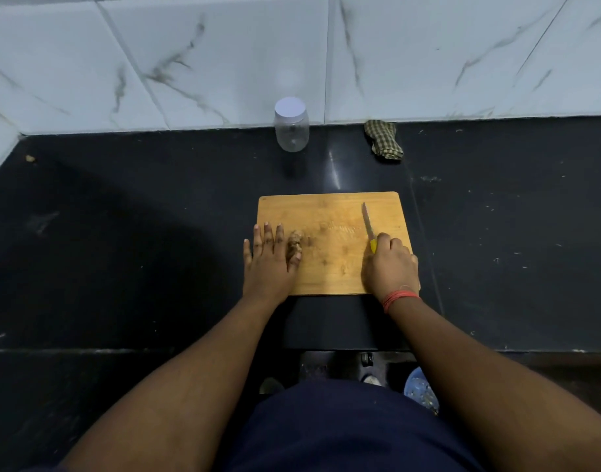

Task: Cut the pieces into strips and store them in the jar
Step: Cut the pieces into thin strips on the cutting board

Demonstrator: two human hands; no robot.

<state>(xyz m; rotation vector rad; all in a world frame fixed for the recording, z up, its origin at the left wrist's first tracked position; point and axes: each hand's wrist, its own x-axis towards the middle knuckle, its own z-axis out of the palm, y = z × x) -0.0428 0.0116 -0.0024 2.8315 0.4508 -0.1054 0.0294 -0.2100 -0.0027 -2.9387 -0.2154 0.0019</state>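
Observation:
A wooden cutting board (333,267) lies on the black counter. On its left part sits a knobbly brown piece, like ginger root (294,242). My left hand (270,258) lies flat with straight fingers over the board's left edge, its thumb side touching the piece. My right hand (391,264) grips the yellow handle of a knife (369,226), whose blade points away from me and rests on the board's right part. A clear plastic jar (291,128) with a white lid on it stands at the back by the wall.
A folded checked cloth (384,139) lies at the back right against the marble-tiled wall. The dark counter (122,233) stretches wide to the left and right of the board. A blue bowl (421,390) sits low beyond the counter's front edge.

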